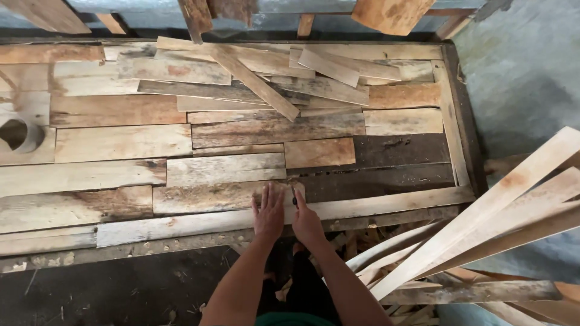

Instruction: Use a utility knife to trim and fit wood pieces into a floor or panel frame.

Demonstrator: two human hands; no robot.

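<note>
My left hand lies flat, fingers spread, on a long pale plank near the front edge of a low platform of wooden boards. My right hand rests beside it on the same plank, index finger stretched out toward a small dark thing at the board's edge. I cannot tell what that thing is, or whether the fingers pinch it. A weathered grey board lies just beyond my fingertips.
A loose heap of planks lies across the far end of the platform. Long pale slats lean in a bundle at the right. A round hole opens at the left edge. Dark ground with chips lies below.
</note>
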